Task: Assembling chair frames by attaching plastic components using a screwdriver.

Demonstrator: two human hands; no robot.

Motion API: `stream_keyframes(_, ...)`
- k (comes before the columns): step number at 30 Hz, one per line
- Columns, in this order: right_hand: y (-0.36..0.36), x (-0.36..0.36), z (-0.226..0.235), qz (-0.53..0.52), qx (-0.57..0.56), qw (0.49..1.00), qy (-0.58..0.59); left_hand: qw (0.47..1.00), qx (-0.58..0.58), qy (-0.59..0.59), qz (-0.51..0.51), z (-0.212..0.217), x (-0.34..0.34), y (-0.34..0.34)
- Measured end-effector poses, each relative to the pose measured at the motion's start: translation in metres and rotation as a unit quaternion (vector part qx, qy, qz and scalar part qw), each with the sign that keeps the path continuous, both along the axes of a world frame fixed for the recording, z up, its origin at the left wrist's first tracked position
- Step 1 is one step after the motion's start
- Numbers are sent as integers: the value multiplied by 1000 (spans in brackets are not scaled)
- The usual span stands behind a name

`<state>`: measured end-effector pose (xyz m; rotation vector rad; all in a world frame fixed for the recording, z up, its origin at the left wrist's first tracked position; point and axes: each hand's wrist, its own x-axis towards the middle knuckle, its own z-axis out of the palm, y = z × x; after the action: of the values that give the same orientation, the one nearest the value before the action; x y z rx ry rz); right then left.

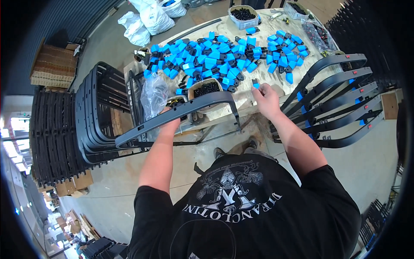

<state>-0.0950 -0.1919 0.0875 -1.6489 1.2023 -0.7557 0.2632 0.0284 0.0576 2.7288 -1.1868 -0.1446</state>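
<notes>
My left hand (171, 125) is closed round a long black curved frame (189, 105), its fingers partly hidden behind the bar. One bent end of that frame hangs over the table's near edge. Between the thumb and fingers of my right hand (267, 102), a small blue-and-black plastic part (255, 83) is pinched above the tabletop. A large heap of similar blue parts (211, 62) spreads across the table beyond both hands. An open box of small black pieces (206, 88) sits just behind the held frame, and a clear plastic bag (154, 95) lies beside my left hand.
The pale worktable (276, 88) also bears a bin of black pieces (243, 16) at the back. More curved black frames (340, 101) lean at the table's right. Stacked black frames (92, 114) stand on the left, with white sacks (151, 19) on the floor beyond.
</notes>
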Motion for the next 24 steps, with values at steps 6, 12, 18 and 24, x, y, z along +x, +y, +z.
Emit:
stream_keyframes(6,27,-10,70,9,31,998,-62,988,68,138,33,-4,33,-16)
stream_keyframes(12,68,-31,103,-25,38,998,-38,880,-144,444,92,38,35,52)
stream_keyframes(18,88,35,158,54,-130,987,-82,712,-278,644,25,84,-35,131)
stream_keyframes(24,106,174,202,146,-175,974,8,452,-284,845,-27,60,-83,131)
